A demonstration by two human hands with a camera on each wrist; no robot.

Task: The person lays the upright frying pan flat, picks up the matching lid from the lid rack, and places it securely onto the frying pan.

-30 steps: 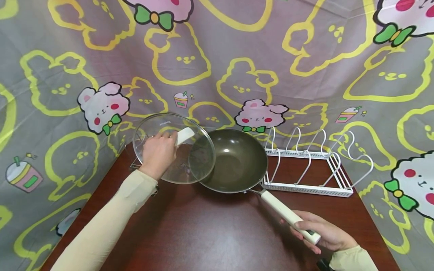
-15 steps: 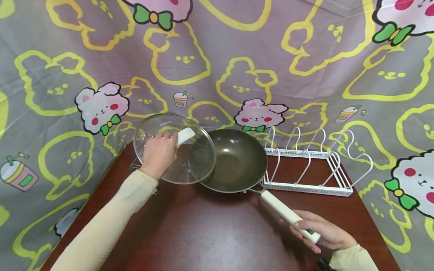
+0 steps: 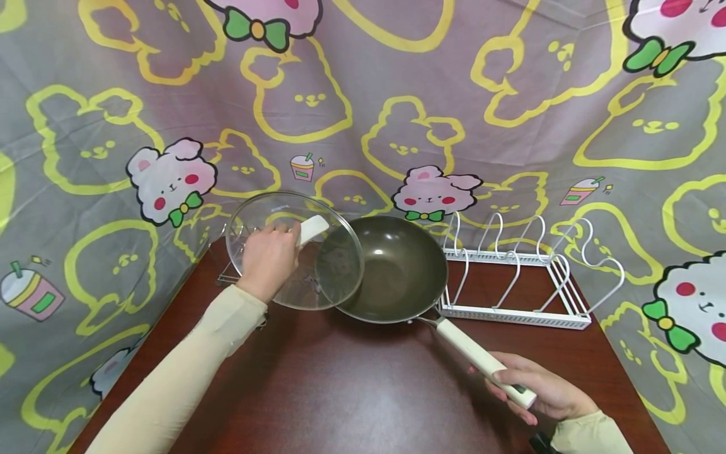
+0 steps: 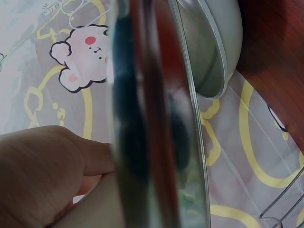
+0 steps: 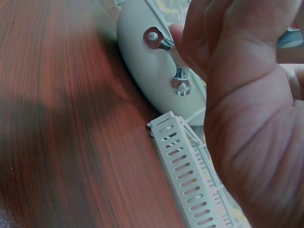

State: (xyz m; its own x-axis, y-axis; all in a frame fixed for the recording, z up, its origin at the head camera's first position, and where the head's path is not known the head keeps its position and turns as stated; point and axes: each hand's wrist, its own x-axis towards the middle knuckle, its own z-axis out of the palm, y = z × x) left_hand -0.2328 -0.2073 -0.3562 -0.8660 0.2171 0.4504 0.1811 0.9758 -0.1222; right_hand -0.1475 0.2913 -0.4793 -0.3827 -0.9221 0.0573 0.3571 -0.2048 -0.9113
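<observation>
My left hand (image 3: 271,258) grips the cream handle (image 3: 313,229) of a round glass lid (image 3: 306,287) with a metal rim. The lid is held up at the left, its right part overlapping the wok in the head view. In the left wrist view the lid (image 4: 156,114) stands edge-on and blurred beside the thumb. A wok (image 3: 403,271), brown inside and pale outside, sits at the table's middle. Its long cream handle (image 3: 471,350) points toward me at the right, and my right hand (image 3: 544,384) holds the end of it, thumb on top. The right wrist view shows the handle bracket (image 5: 180,84) riveted to the wok's wall.
Right of the wok, close by its rim, stands a white metal rack (image 3: 516,315) with upright wire dividers. A thin wire stand (image 3: 227,276) is partly hidden behind the lid at the left. A patterned cloth (image 3: 351,75) hangs round the brown table (image 3: 363,391).
My left hand and the lid have shifted very slightly right and down. The right hand and the wok stay where they were.
</observation>
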